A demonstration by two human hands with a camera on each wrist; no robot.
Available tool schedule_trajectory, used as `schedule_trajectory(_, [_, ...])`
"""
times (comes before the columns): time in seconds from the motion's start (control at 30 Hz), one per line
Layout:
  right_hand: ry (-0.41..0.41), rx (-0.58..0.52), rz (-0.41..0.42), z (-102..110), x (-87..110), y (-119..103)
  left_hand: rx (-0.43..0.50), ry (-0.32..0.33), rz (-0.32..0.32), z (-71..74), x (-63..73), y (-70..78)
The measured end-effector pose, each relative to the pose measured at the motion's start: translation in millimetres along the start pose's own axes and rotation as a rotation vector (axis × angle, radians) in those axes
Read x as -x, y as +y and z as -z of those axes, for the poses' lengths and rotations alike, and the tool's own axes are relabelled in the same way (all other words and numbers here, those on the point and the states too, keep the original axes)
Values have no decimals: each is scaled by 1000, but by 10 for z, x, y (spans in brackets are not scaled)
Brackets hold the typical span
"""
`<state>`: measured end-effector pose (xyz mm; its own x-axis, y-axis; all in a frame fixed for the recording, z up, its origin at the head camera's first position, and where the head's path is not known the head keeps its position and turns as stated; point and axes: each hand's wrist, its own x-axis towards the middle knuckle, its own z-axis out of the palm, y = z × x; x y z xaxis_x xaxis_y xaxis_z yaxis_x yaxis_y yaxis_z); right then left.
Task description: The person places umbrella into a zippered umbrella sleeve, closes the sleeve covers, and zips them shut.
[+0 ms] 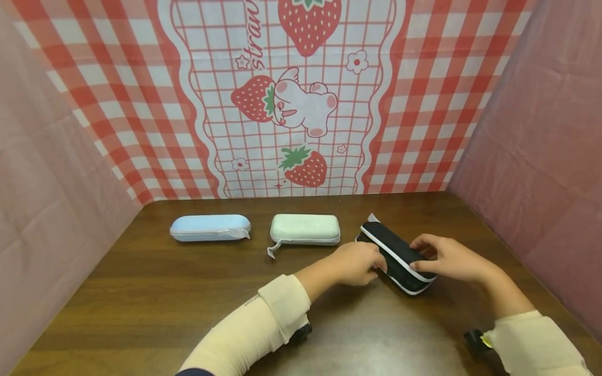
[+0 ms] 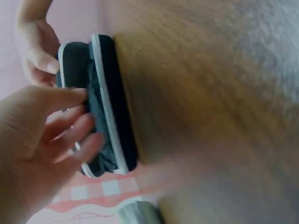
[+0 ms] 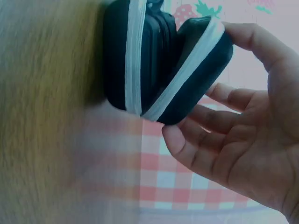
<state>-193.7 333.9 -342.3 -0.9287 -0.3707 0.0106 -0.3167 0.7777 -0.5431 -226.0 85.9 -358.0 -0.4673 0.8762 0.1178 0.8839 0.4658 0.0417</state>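
Note:
A black zip case [image 1: 400,245] with white zipper edging lies slanted at the right of the table, its lid parted from its base. My right hand [image 1: 453,258] grips the lid [image 3: 201,79], thumb on one side and fingers round the other. At the case's near side is my left hand [image 1: 359,263]. Seen from the left wrist, its loosely bent, spread fingers [image 2: 77,133] reach into the gap between lid and base, with nothing visible pinched between them. Much of the inside is hidden by these fingers.
A pale green zip case [image 1: 305,228] sits to the left of the black one, with a light blue zip case [image 1: 209,224] further left. Both lie closed along the back of the brown wooden table [image 1: 155,292]. Behind rises a strawberry-print cloth [image 1: 305,115]; pink cloth [image 1: 531,141] hangs at the sides.

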Motion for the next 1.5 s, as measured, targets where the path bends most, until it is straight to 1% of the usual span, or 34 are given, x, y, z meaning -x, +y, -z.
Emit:
schedule_trajectory(0.07, [2, -35, -5, 14, 9, 42, -3, -87, -32, -7, 17, 42])
schedule_trajectory(0.13, [0, -64, -10, 24, 13, 66, -15, -153, -38, -17, 23, 86])
schedule_trajectory(0.27, [-6, -101, -25, 40, 11, 74, -86, -206, 16, -50, 0, 151])
schedule_trajectory(0.37, [-9, -117, -29, 43, 10, 69, -122, -209, 52, -79, -28, 167])
schedule_trajectory(0.43, [-10, -120, -30, 45, 13, 66, -128, -205, 70, -98, -48, 167])
schedule_trajectory(0.57, [-11, -120, -33, 43, 18, 61, -105, -190, 119, -146, -88, 148])
schedule_trajectory(0.67, [-13, -108, -33, 34, 21, 43, -67, -193, 162, -169, -126, 131])
schedule_trajectory(0.8, [-16, -67, -20, 11, 17, 18, -34, -198, 208, -177, -174, 102])
schedule_trajectory(0.87, [-13, -40, -17, 1, 12, 9, -24, -196, 219, -175, -188, 77])
schedule_trajectory(0.93, [-10, -18, -13, -5, 7, 2, -11, -191, 209, -168, -190, 40])
schedule_trajectory(1.03, [-8, 8, -15, -14, 5, -19, 38, -167, 160, -148, -177, -30])
schedule_trajectory(1.13, [-10, 31, -2, -22, 3, -54, 78, -112, 113, -110, -151, -103])
schedule_trajectory(1.2, [-10, 47, 9, -30, -4, -88, 94, -65, 109, -82, -130, -148])
schedule_trajectory(1.27, [-10, 64, 20, -39, -12, -122, 112, -8, 119, -60, -111, -186])
schedule_trajectory(1.33, [-13, 87, 31, -51, -23, -147, 140, 52, 153, -55, -98, -217])
schedule_trajectory(1.4, [-8, 118, 44, -63, -37, -165, 196, 126, 221, -70, -93, -239])
schedule_trajectory(1.47, [-2, 149, 60, -75, -49, -177, 288, 206, 326, -97, -99, -248])
schedule_trajectory(1.5, [2, 165, 66, -81, -54, -181, 362, 235, 393, -112, -103, -245])
